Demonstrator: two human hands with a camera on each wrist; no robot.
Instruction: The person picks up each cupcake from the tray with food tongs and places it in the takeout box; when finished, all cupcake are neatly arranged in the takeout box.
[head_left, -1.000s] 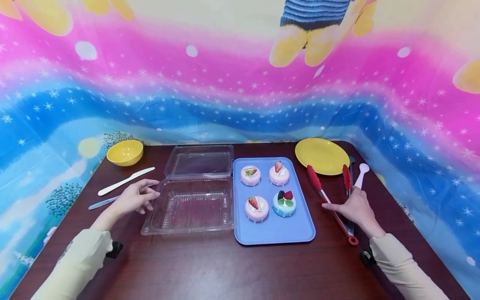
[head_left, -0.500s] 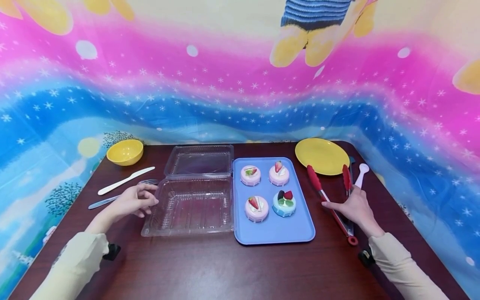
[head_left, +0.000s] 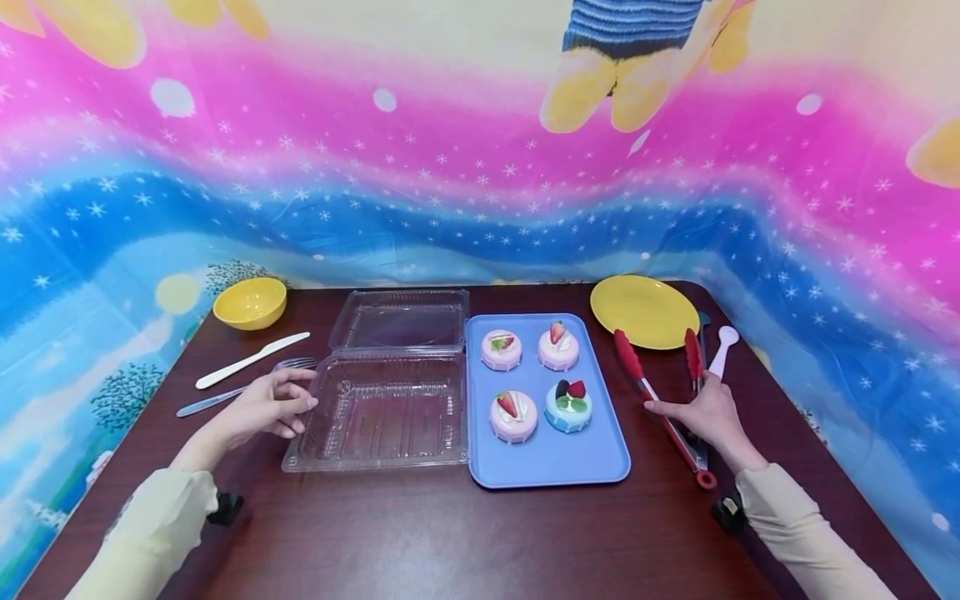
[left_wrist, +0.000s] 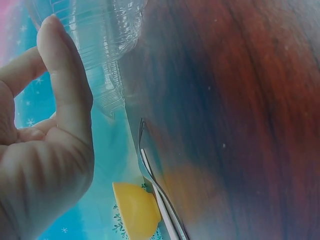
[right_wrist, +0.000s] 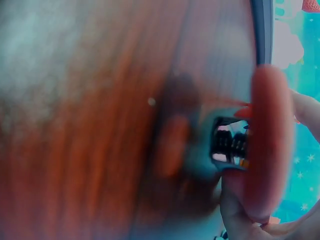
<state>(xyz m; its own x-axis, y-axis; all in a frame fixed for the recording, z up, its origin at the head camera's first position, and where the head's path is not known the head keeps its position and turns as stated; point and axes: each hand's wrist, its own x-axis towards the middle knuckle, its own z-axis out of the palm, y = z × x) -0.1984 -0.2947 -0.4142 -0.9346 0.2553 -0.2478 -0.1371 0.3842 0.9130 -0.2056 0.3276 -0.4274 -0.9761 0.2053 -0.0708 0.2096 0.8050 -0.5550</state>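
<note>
My left hand (head_left: 261, 408) hovers at the left rim of an open clear plastic clamshell container (head_left: 390, 457), fingers loosely bent. It partly covers a metal fork (head_left: 206, 403); the left wrist view shows nothing between thumb and fingers. My right hand (head_left: 708, 412) is over the tongs (head_left: 628, 357), which have red tips and lie spread on the table. Its thumb stretches across one arm of them; the other fingers lie by the second arm, partly hidden. A blue tray (head_left: 551, 465) between the hands bears pink cakes (head_left: 513, 421) and one blue cake (head_left: 567, 410), topped with fruit.
Beyond the left hand are a white knife (head_left: 251, 361) and a yellow bowl (head_left: 251, 304). A yellow plate (head_left: 645, 312) stands at the back right. A pale spoon-like utensil (head_left: 723, 346) lies just past the right hand. Printed cloth (head_left: 480, 208) hangs behind the table (head_left: 465, 542).
My left hand has drawn back slightly to the left and down, uncovering the fork's tines. The right hand, tongs, tray and cakes stay where they were.
</note>
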